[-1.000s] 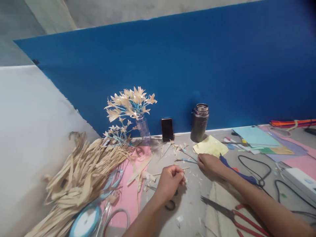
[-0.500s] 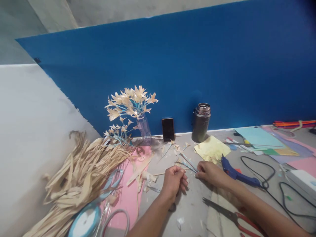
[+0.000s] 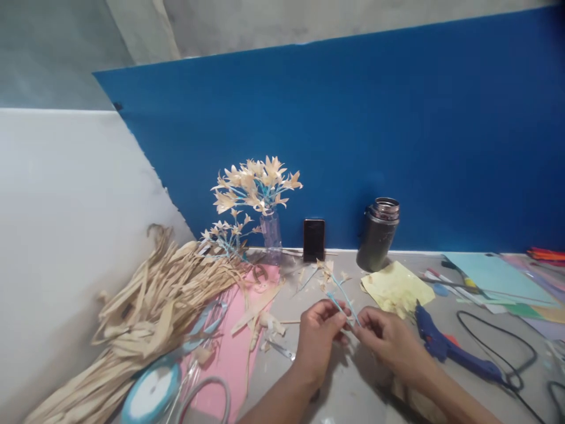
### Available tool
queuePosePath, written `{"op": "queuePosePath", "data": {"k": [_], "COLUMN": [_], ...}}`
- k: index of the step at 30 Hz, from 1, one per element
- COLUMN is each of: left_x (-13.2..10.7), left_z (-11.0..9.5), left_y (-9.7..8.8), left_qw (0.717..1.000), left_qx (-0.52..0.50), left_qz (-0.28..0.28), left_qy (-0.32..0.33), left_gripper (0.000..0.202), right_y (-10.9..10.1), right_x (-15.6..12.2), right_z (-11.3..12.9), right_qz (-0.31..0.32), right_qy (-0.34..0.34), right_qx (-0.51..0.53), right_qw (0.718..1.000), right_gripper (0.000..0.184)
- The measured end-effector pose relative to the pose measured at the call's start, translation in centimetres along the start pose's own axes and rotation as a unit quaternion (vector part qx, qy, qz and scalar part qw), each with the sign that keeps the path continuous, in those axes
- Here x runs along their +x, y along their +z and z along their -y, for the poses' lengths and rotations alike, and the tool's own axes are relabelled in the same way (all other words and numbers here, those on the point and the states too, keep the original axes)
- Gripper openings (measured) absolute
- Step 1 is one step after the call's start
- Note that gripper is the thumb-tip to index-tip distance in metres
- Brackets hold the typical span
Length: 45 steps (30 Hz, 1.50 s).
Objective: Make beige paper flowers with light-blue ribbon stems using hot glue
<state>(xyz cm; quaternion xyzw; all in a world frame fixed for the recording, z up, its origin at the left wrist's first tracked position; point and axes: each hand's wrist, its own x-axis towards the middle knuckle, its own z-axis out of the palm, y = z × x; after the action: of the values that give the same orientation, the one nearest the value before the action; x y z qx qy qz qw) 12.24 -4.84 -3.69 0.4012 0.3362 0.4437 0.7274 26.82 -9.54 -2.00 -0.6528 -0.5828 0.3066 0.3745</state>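
My left hand (image 3: pixel 321 334) and my right hand (image 3: pixel 391 337) meet over the table, fingertips close together. Between them rise thin blue-wrapped flower stems (image 3: pixel 345 292) with small pale dried-husk flowers (image 3: pixel 325 270) at their tips. The right hand pinches the stems' lower ends. The left hand's fingers are closed on a stem from the other side; its exact grip is partly hidden. Another small flower (image 3: pixel 304 281) on a blue stem lies just behind the hands. Husk scraps and a small metal blade (image 3: pixel 280 348) lie left of my left hand.
Dried husks (image 3: pixel 172 294), a ribbon roll (image 3: pixel 152 391) and pink paper (image 3: pixel 233 359) lie left. Behind stand a flower-filled clear bottle (image 3: pixel 271 238), a phone (image 3: pixel 313 240) and a dark flask (image 3: pixel 378 235). At right are yellow paper (image 3: pixel 392 285) and a blue glue gun (image 3: pixel 454 350) with its cord.
The left hand has moved up and right to the stems and closed on one. The right hand has lifted the stems more upright. The view has turned, and the scissors are no longer visible.
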Motion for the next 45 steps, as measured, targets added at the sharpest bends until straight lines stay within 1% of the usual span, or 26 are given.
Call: {"op": "queuePosePath", "data": {"k": [3,6,9,12,14,16,19,22,25,28,31,35,37,40,45], "left_x": [-0.1,0.1,0.3,0.1,-0.1,-0.4,-0.7,-0.9,-1.1,-1.4,-1.5,-1.3,-1.1,-1.0,-1.4], "left_z": [0.1,0.0,-0.5,-1.1,-1.3,-1.2,-0.6,-0.2,-0.1,-0.2,0.1,1.0,1.1,0.7,-0.2], "left_y": [-0.2,-0.6,-0.8,-0.6,-0.4,-0.3,-0.2,-0.1,0.1,0.3,0.2,-0.6,-0.8,-0.6,0.0], "left_qw": [1.0,0.999,0.994,0.991,0.992,0.993,0.993,0.992,0.989,0.987,0.989,0.991,0.992,0.993,0.987], "left_qx": [-0.004,0.026,0.07,0.089,0.085,0.077,0.073,0.075,0.09,0.102,0.086,0.077,0.074,0.075,0.119], "left_qz": [-0.012,-0.034,-0.052,-0.051,-0.04,-0.032,-0.028,-0.033,-0.04,-0.04,-0.043,-0.055,-0.055,-0.05,-0.057], "left_qy": [0.007,0.032,0.07,0.086,0.084,0.081,0.086,0.096,0.109,0.116,0.114,0.094,0.083,0.082,0.095], "left_gripper": [0.032,0.028,0.024,0.021,0.021,0.022,0.022,0.021,0.019,0.018,0.023,0.032,0.035,0.033,0.024], "right_y": [0.7,0.6,0.3,0.3,0.5,0.7,0.7,0.6,0.5,0.5,0.8,1.3,1.4,1.5,1.3], "right_x": [-0.3,-0.6,-0.7,-0.8,-0.9,-0.9,-0.8,-0.7,-0.8,-0.9,-1.1,-1.3,-1.3,-1.4,-1.6], "right_z": [-0.5,-1.5,-2.2,-2.6,-2.7,-3.0,-3.6,-4.1,-4.2,-4.0,-3.9,-4.0,-3.9,-3.5,-2.5], "right_qz": [0.005,-0.005,-0.06,-0.109,-0.124,-0.127,-0.129,-0.146,-0.155,-0.134,-0.113,-0.094,-0.08,-0.059,-0.073], "right_qy": [0.006,-0.009,-0.072,-0.164,-0.229,-0.274,-0.303,-0.324,-0.33,-0.325,-0.314,-0.291,-0.282,-0.277,-0.249], "right_qx": [0.022,0.029,0.005,-0.025,-0.046,-0.072,-0.12,-0.156,-0.18,-0.199,-0.202,-0.196,-0.18,-0.13,-0.057], "right_qw": [1.0,1.0,0.996,0.98,0.964,0.95,0.937,0.922,0.914,0.915,0.921,0.932,0.939,0.95,0.964], "right_gripper": [0.028,0.028,0.028,0.025,0.021,0.017,0.016,0.016,0.017,0.02,0.021,0.019,0.017,0.011,0.011]}}
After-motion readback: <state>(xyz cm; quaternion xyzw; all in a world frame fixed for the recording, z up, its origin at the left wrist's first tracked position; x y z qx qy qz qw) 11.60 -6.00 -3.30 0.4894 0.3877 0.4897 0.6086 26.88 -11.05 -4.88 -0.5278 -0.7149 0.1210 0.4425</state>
